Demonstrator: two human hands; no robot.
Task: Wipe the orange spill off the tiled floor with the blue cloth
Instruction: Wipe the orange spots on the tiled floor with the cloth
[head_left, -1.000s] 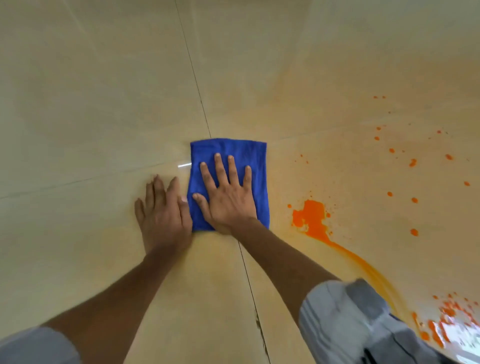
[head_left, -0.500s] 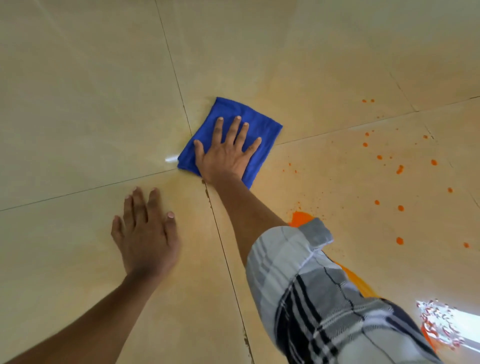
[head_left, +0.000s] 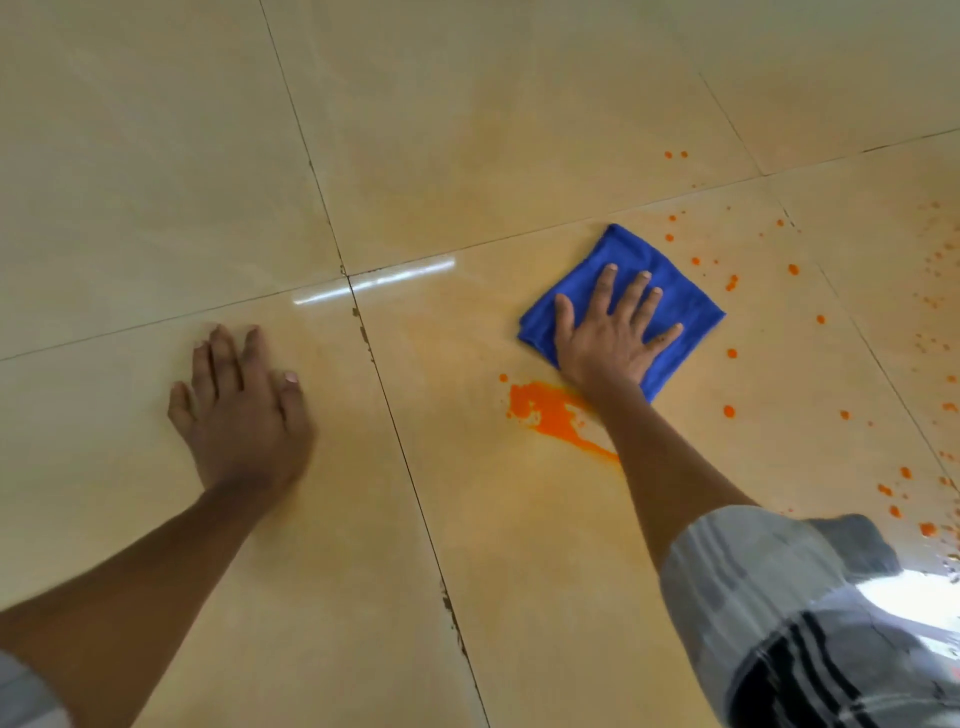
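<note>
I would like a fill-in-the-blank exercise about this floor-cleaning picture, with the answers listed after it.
1. The right hand presses flat on the blue ____.
2. The left hand rests on the bare ____, touching no cloth.
3. The big orange puddle lies just beside the right ____.
4. Small orange droplets dot the tiles to the ____ of the blue cloth.

Answers: cloth; floor; wrist; right
</note>
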